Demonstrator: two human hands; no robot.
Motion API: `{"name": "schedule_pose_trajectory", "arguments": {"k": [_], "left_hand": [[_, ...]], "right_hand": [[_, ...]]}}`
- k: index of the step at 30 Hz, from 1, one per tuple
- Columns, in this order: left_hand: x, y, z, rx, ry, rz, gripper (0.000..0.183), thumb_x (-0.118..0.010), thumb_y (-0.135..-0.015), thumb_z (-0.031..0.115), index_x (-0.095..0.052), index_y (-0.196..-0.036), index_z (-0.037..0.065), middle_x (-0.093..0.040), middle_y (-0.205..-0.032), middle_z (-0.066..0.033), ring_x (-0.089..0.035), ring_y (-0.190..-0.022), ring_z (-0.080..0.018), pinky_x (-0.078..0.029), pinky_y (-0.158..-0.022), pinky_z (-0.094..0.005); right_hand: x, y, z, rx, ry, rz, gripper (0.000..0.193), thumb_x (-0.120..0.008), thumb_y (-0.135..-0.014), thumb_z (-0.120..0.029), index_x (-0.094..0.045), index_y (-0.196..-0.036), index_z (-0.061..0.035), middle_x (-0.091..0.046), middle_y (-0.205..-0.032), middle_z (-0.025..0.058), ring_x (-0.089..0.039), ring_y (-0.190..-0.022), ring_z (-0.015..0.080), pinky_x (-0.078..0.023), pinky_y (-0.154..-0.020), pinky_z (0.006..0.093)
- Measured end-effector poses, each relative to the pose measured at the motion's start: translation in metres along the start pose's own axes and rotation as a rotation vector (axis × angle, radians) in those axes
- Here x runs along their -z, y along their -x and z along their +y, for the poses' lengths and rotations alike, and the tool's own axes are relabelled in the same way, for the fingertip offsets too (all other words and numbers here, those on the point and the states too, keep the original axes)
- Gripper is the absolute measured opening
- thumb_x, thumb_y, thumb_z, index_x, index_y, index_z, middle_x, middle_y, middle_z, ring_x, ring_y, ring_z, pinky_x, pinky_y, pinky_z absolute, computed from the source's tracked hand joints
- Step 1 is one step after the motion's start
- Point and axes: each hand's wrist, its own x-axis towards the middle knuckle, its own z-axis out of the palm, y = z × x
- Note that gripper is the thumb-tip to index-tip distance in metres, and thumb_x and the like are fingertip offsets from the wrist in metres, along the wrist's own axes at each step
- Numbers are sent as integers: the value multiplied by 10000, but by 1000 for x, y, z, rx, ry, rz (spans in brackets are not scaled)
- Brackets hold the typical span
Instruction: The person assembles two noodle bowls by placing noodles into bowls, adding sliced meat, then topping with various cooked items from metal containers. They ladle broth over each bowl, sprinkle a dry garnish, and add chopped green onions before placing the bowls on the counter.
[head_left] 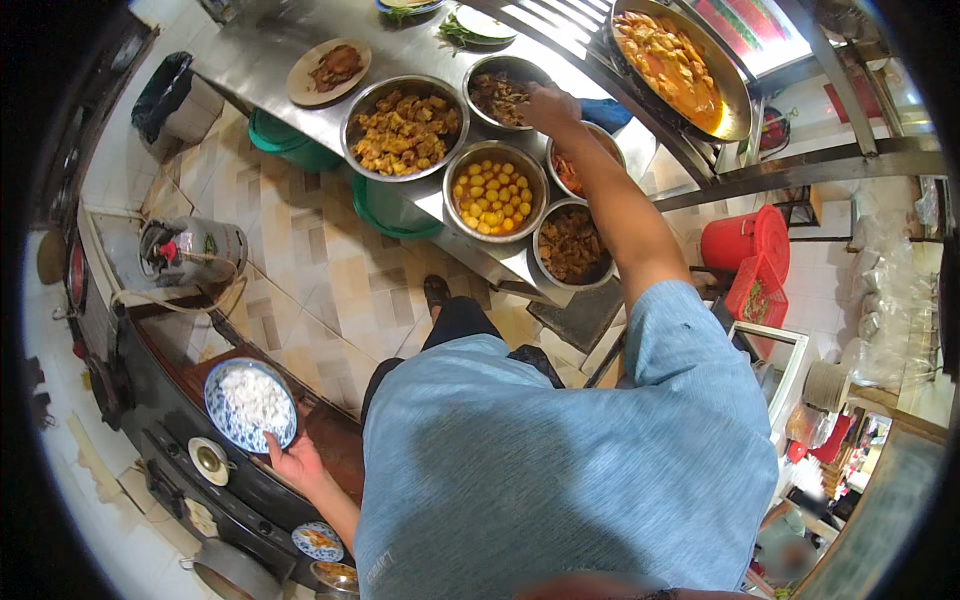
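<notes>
My left hand (292, 463) grips the edge of a blue-patterned plate (215, 412), its thumb over the rim. White rice (256, 397) is heaped on it. Stretched out ahead, my right hand (550, 108) is closed at the right edge of a steel bowl of dark shredded food (497, 95); what its fingers hold is too small to make out. Around that bowl stand a bowl of brown chunks (405, 128), a bowl of small yellow balls in broth (492, 192), a bowl of dark meat pieces (570, 245), and a bowl of orange food (567, 170) partly behind my right forearm.
The bowls sit on a steel counter (290, 50) beside a plate of browned meat (338, 70). A large pan of orange stew (680, 65) stands at upper right. Green tubs (290, 140) are under the counter. A gas cylinder (200, 250) and a stove (165, 460) are at left.
</notes>
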Motion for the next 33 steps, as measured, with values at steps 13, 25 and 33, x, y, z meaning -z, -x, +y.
{"name": "schedule_pose_trajectory", "arguments": {"k": [13, 25, 33], "left_hand": [[-137, -75, -40, 221, -177, -116, 587, -620, -1005, 162, -390, -1519, -2, -507, -1504, -188, -513, -1366, -362, -446, -1110, -606], [-290, -225, -94, 420, -321, -430, 615, -642, -978, 130, -385, -1525, 19, -514, -1497, -182, -525, -1358, -340, -450, -1109, -561], [-369, -283, -145, 618, -355, -628, 594, -648, -954, 72, -409, -1486, -42, -551, -1456, -193, -567, -1323, -308, -484, -1097, -479]], "right_hand": [[-16, 26, 7, -94, -179, -25, 391, -651, -914, -431, -719, -1123, -108, -735, -1068, 193, -701, -1031, 390, -545, -903, 509], [15, 32, -14, -217, 8, -6, 525, -626, -966, -441, -605, -1388, -130, -679, -1234, 192, -662, -1156, 361, -534, -949, 504], [-20, 2, -44, -412, 121, -201, 583, -626, -966, -440, -547, -1471, -159, -661, -1247, 175, -648, -1176, 343, -530, -987, 464]]}}
